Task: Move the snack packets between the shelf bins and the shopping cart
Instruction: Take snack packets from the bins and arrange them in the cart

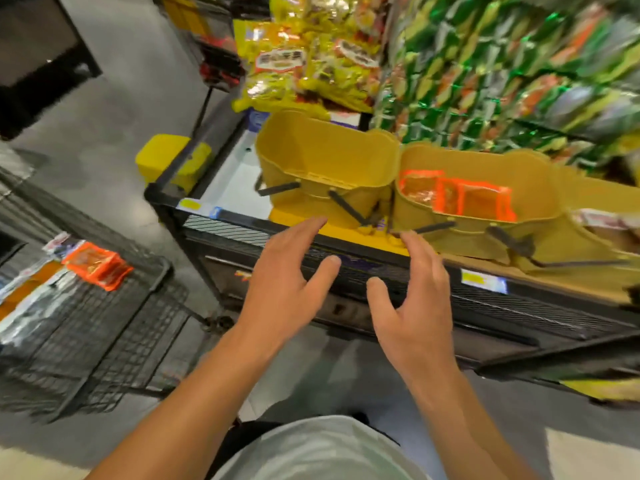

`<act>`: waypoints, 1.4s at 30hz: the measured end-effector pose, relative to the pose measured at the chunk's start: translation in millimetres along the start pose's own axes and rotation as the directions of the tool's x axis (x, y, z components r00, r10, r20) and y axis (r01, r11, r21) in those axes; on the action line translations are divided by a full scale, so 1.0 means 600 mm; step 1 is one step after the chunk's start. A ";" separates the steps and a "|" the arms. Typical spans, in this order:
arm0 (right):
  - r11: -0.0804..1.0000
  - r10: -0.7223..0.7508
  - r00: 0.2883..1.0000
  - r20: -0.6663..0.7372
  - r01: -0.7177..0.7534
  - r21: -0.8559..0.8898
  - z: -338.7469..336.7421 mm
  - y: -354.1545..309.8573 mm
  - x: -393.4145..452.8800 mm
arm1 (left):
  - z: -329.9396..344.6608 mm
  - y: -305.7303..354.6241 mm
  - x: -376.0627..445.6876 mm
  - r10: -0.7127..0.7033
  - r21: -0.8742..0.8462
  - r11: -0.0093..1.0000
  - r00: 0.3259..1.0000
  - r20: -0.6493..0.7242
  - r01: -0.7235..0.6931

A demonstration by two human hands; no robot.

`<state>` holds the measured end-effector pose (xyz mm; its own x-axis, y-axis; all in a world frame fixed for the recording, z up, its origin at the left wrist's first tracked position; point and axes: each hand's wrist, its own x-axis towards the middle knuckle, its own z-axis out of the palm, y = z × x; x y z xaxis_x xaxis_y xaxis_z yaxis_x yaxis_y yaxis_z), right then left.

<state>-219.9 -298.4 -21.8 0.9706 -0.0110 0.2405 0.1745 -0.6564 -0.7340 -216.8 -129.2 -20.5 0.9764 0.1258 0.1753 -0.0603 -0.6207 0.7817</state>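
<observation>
**Both hands empty at the shelf bins**

Orange snack packets (460, 199) sit in the middle yellow bin (485, 168) on the shelf; another orange packet (98, 266) lies in the wire shopping cart (104, 334) at the left. The left bin (325, 154) shows nothing inside. Both the left hand (287, 278) and the right hand (415, 299) hover before the shelf edge (363, 251), fingers spread and relaxed, holding nothing. Yellow and green packets (485, 64) hang above.

The two yellow bins (329, 157) look like smooth matt plastic. The orange packets (460, 199) inside one are glossy film, like the orange packet (98, 265) in the black wire-mesh cart (104, 341). The shelf edge (381, 268) looks like dark metal.
</observation>
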 end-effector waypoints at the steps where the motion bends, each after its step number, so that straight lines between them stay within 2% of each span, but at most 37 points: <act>1: 1.000 0.016 1.000 -0.008 -0.016 0.012 -0.025 0.021 0.004 | 0.025 0.021 0.005 0.008 -0.007 1.000 1.000 0.008 -0.008; 5: 0.997 0.068 0.997 -0.048 -0.067 0.027 -0.104 0.092 0.031 | 0.115 0.095 0.028 0.062 0.025 0.998 0.997 0.044 -0.063; 13: 0.992 0.129 0.990 -0.048 -0.129 -0.003 -0.190 0.172 0.108 | 0.207 0.171 0.096 0.092 0.043 0.995 0.994 0.066 -0.095; 21: 0.978 0.181 0.983 -0.015 -0.181 -0.107 -0.203 0.218 0.246 | 0.262 0.168 0.211 0.110 0.034 0.993 0.988 0.108 -0.115; 27: 0.919 0.265 0.963 0.047 -0.237 -0.315 -0.187 0.250 0.348 | 0.286 0.136 0.299 0.118 0.011 0.992 0.975 0.186 -0.122; 29: 0.882 0.334 0.939 0.083 -0.280 -0.380 -0.176 0.256 0.378 | 0.294 0.123 0.324 0.134 0.018 0.990 0.963 0.232 -0.142; 33: 0.782 0.508 0.843 0.175 -0.366 -0.505 -0.157 0.277 0.430 | 0.311 0.104 0.359 0.157 0.002 0.986 0.937 0.314 -0.166; 35: 0.779 0.530 0.820 0.217 -0.369 -0.507 -0.152 0.287 0.448 | 0.315 0.100 0.371 0.152 -0.006 0.987 0.928 0.341 -0.160; 38: 0.785 0.503 0.825 0.259 -0.310 -0.537 -0.141 0.304 0.470 | 0.321 0.100 0.386 0.154 -0.025 0.988 0.923 0.354 -0.156; 42: 0.731 0.586 0.725 0.361 -0.280 -0.622 -0.115 0.322 0.488 | 0.333 0.099 0.400 0.111 -0.015 0.993 0.925 0.363 -0.114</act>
<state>86.4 -480.4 -49.1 0.8662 -0.1200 -0.4850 -0.2478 -0.9461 -0.2084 55.2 -290.4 -51.4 0.9719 -0.2331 0.0321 -0.1739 -0.6194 0.7656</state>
